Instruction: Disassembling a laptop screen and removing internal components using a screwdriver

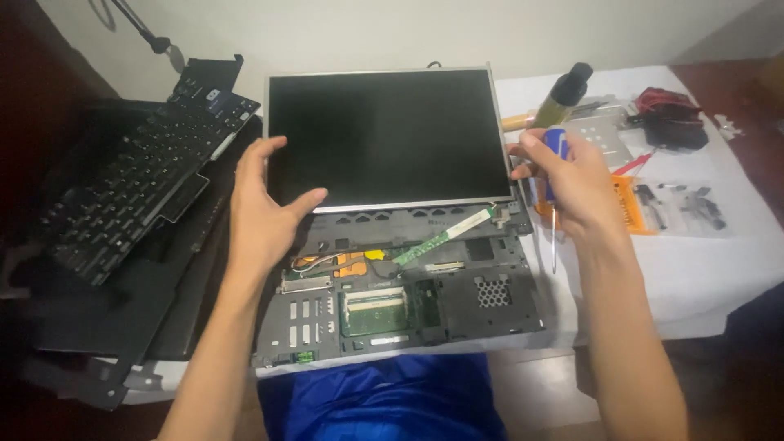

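Here the left hand (261,214), open, braces the bare screen panel (388,137) standing on the opened laptop base (408,302) mid-bench; the right hand (572,181) grips a blue-handled screwdriver (554,175). Risk: the unsupported panel tips, straining the green ribbon cable (441,239).

Pale wall (490,33); white-clothed table (702,269); dark floor (735,384).

Left hand (263,214) spreads open over the lower left corner of the bare screen panel (388,135), thumb out across its bottom edge, while the right hand (572,184) closes its grip on a blue-handled screwdriver (554,192) at the panel's right edge, shaft pointing down. Below lies the opened laptop base (400,298) on the white-covered desk (702,261); a detached keyboard (131,188) rests off left.
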